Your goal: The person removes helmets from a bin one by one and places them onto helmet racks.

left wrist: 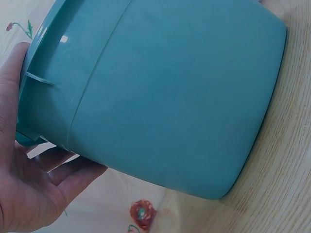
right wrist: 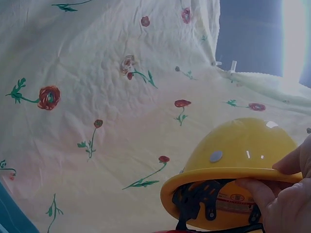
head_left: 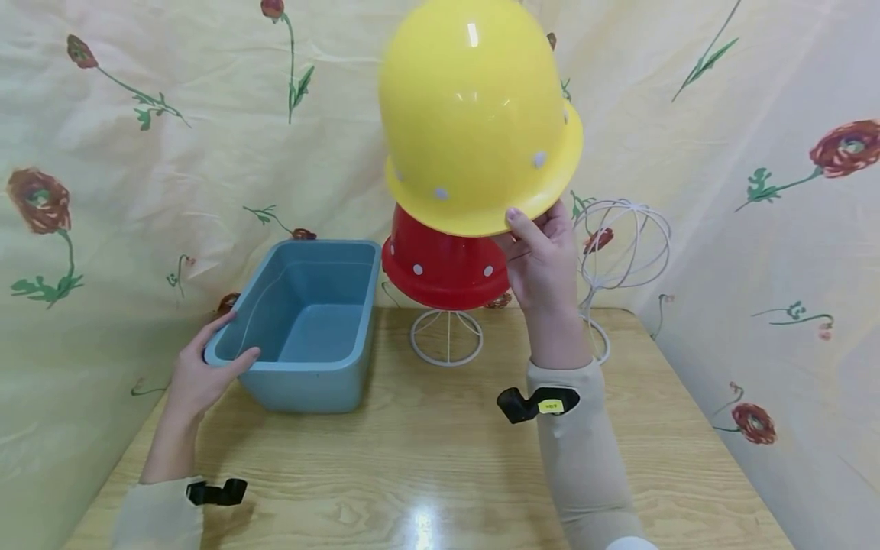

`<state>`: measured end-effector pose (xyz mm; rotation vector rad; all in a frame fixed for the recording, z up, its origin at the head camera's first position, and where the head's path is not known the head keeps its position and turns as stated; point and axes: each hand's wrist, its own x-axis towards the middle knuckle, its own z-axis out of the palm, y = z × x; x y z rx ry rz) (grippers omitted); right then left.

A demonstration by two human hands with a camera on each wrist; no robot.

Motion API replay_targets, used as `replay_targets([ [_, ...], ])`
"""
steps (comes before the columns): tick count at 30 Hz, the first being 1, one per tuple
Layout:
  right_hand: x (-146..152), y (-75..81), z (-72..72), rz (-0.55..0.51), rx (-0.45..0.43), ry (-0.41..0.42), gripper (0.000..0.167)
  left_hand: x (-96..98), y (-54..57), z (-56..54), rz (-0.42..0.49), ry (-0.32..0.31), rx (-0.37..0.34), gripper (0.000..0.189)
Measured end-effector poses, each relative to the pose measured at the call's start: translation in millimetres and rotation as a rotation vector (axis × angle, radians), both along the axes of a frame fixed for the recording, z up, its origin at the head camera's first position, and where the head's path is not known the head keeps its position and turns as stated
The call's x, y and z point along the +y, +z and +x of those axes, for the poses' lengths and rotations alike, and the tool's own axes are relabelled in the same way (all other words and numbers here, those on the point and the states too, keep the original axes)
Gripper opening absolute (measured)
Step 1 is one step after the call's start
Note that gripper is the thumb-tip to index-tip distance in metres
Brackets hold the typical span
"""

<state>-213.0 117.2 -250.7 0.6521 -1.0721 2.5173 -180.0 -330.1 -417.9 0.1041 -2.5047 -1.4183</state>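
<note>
A yellow hard hat point(head_left: 474, 122) is held up in the air by my right hand point(head_left: 546, 263), which pinches its brim with the thumb on the outside. In the right wrist view its black inner straps point(right wrist: 194, 196) show under the shell. Behind and below it a red hard hat point(head_left: 447, 267) sits on a white wire stand point(head_left: 447, 360), its top hidden by the yellow one. My left hand point(head_left: 202, 374) grips the near left corner of a blue plastic bin point(head_left: 302, 389), thumb over the rim. The bin stands on the table with nothing inside.
A second white wire stand point(head_left: 626, 244), bare, stands at the back right, partly behind my right hand. Flower-printed cloth point(head_left: 172, 176) hangs close behind and beside the wooden table point(head_left: 412, 451).
</note>
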Motion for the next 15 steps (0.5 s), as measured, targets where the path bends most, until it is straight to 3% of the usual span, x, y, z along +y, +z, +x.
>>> replay_targets([
  [15, 29, 3.3, -2.5, -0.135, 0.001, 0.005, 0.034, -4.2, 0.3, 0.1, -0.002, -0.018, -0.001, 0.086],
])
